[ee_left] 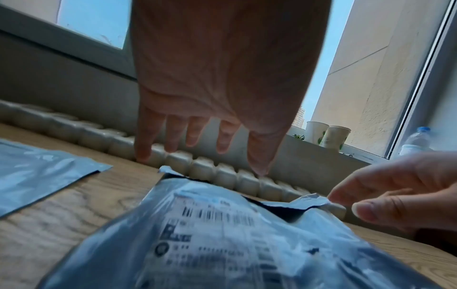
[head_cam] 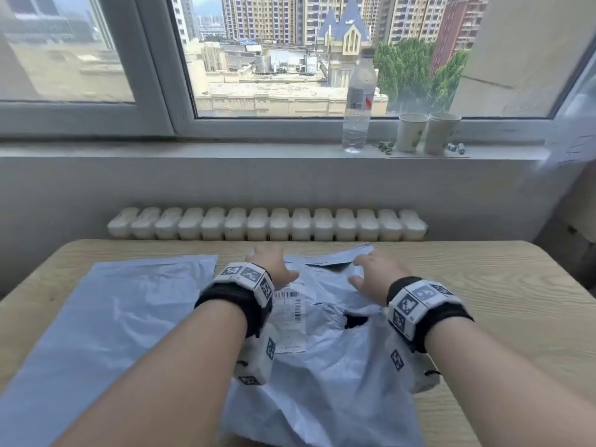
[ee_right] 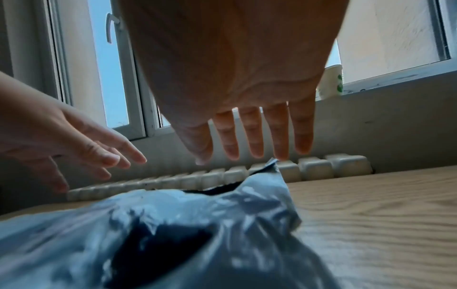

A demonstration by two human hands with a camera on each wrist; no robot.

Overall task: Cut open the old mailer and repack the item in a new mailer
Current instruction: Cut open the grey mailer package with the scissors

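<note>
Hands hovered over the work in the head view: the left hand [head_cam: 272, 264] and the right hand [head_cam: 375, 277] both reached toward the far edge of the old mailer [head_cam: 322, 359], a crumpled grey poly bag lying in the middle of the table [head_cam: 483, 285]. Its shipping label [head_cam: 288, 312] faced up, a ragged dark hole [head_cam: 354, 321] showed in the top face, and the far edge gaped. To its left lay the new mailer [head_cam: 106, 317], flat and smooth, apparently untouched. On the windowsill stood a water bottle [head_cam: 358, 101] and two paper cups [head_cam: 427, 132].

From the left wrist view, the left hand [ee_left: 210, 88] had its fingers spread and straight above the opened mouth of the old mailer [ee_left: 222, 244], gripping nothing. The right hand [ee_left: 400, 191] came in from the side, fingertips just beside the torn flap, loosely extended.

From the right wrist view, the right hand [ee_right: 247, 88] was likewise released, fingers straight over the lifted corner of the old mailer [ee_right: 173, 224]; whether one fingertip touched that corner was hard to tell through the blur. The left hand [ee_right: 74, 140] hung open nearby.

By my judgement the cutting was done, since the bag stood open. The item was not visible and probably sat inside, so drawing it out, sliding it into the new mailer and sealing that remained.
</note>
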